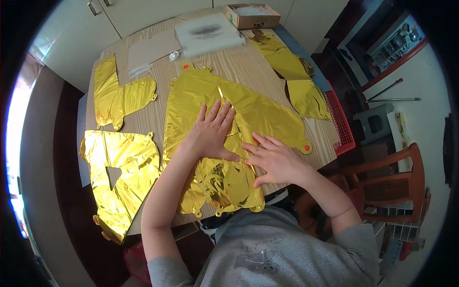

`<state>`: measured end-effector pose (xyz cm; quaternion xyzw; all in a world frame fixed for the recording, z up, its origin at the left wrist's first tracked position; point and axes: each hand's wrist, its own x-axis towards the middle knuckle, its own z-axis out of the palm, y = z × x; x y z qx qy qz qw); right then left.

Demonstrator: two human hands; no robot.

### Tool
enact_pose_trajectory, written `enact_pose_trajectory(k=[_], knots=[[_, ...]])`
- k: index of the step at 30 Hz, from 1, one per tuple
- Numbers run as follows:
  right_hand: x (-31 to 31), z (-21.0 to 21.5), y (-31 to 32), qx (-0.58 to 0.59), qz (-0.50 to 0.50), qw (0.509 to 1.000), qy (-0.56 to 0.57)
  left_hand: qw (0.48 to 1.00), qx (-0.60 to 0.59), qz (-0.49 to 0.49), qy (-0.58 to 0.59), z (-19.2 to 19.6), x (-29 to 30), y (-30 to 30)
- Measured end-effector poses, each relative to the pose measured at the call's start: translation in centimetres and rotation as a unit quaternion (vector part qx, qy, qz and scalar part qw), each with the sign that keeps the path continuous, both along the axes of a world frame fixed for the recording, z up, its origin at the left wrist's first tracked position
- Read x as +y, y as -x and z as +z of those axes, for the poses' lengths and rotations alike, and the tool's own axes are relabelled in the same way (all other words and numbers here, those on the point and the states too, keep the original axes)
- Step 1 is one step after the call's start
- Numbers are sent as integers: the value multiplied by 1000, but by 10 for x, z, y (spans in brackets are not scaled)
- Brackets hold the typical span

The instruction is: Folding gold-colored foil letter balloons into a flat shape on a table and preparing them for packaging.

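Observation:
A large flat gold foil balloon (196, 95) lies across the middle of the table, with small tabs along its edge and red round marks at two corners. My left hand (213, 131) rests flat on it, fingers spread and pointing away from me. Just to the right, my right hand (275, 160) lies on the foil with its fingers apart, reaching left towards a folded crease. Below both hands, the near part of the foil (229, 184) is crumpled and hangs close to the table's front edge. Neither hand grips anything.
At the left lie an L-shaped gold foil balloon (114, 93) and another with a hole (129, 158). More gold foil (282, 60) lies at the far right. A clear plastic bag (210, 33), a cardboard box (253, 16), a red basket (339, 119) and a wooden chair (389, 179) surround the work.

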<state>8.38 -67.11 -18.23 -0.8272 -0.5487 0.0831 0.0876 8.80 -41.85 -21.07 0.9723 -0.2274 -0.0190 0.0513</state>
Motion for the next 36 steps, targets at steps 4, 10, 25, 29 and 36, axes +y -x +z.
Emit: enact_pose_trajectory(k=[4, 10, 25, 29, 36], knots=[[0, -2, -3, 17, -1, 1000, 7, 1000, -2, 2, 0, -1, 0, 0], [-3, 0, -6, 23, 11, 999, 25, 1000, -14, 2, -3, -3, 0, 0], [-42, -17, 28, -47, 65, 994, -70, 1000, -6, 8, -26, -2, -1, -1], [-45, -9, 37, -38, 84, 991, -93, 1000, -6, 8, -28, -2, -1, -1], [-43, -12, 48, -116, 104, 976, -151, 1000, -10, 10, -24, -4, 0, -1]])
